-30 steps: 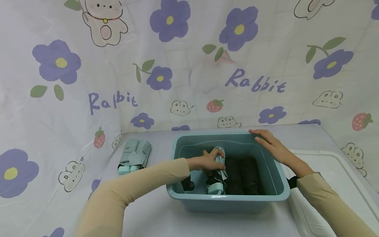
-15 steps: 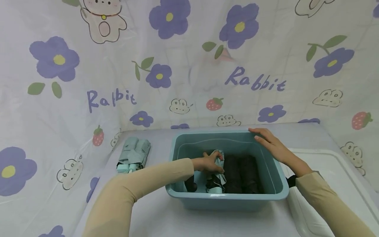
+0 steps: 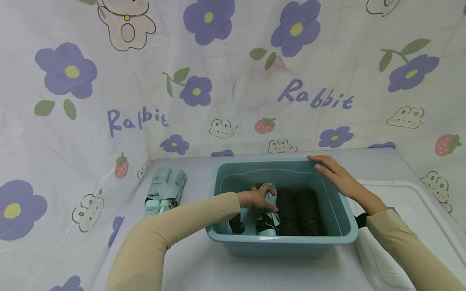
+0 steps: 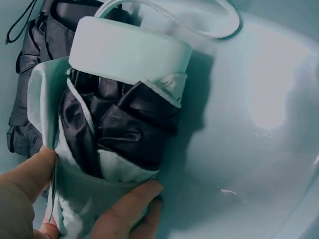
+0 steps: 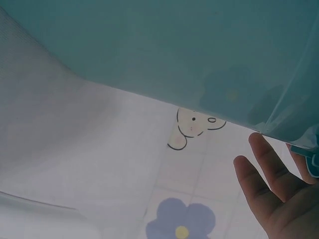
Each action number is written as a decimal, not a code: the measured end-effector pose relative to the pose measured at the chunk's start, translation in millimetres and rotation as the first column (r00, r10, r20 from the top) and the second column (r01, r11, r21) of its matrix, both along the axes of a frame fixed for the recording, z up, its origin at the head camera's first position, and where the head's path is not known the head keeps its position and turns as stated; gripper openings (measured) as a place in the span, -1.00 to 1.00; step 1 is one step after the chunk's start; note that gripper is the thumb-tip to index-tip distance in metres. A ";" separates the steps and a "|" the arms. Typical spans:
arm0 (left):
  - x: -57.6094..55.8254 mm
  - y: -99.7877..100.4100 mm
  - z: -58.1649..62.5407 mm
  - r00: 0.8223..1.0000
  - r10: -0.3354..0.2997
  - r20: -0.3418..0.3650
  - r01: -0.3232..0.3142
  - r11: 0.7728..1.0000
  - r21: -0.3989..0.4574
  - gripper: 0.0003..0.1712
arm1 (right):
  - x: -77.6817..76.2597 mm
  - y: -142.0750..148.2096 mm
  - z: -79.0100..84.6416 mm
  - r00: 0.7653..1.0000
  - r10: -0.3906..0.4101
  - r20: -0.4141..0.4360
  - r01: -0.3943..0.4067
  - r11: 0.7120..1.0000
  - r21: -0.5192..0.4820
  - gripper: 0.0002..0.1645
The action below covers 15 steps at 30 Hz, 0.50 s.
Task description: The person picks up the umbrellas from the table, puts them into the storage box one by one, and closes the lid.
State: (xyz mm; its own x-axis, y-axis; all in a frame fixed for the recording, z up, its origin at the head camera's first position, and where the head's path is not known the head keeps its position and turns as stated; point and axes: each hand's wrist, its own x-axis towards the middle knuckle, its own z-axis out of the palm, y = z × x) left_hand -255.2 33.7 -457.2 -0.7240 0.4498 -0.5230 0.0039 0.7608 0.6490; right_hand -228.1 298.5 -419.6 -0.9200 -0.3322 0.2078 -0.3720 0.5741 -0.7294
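Pinching a folded umbrella (image 4: 122, 124) inside the bin (image 3: 282, 240) with left hand (image 3: 257, 199); touching its far corner with right hand (image 3: 337, 176), spread.

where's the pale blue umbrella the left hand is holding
In the head view, the umbrella is inside the blue bin, gripped by the left hand, just left of the two black bundles.

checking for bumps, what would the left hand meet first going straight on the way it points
Past its light-blue folded fabric umbrella, the left hand likely meets the nearer long black fabric bundle; depth is unclear.
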 end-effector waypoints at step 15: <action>-3.8 -5.1 36.1 0.959 -0.241 0.152 0.252 0.966 -0.059 -0.24 | -1.0 1.1 0.0 1.000 0.002 0.005 -0.002 1.000 0.006 -0.49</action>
State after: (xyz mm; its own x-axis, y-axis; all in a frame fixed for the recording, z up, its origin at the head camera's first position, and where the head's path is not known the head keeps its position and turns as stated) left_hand -259.0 28.6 -421.1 -0.5115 0.5591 -0.6525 0.1093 0.7955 0.5960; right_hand -229.1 299.7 -419.6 -0.9204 -0.3351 0.2015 -0.3696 0.5774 -0.7280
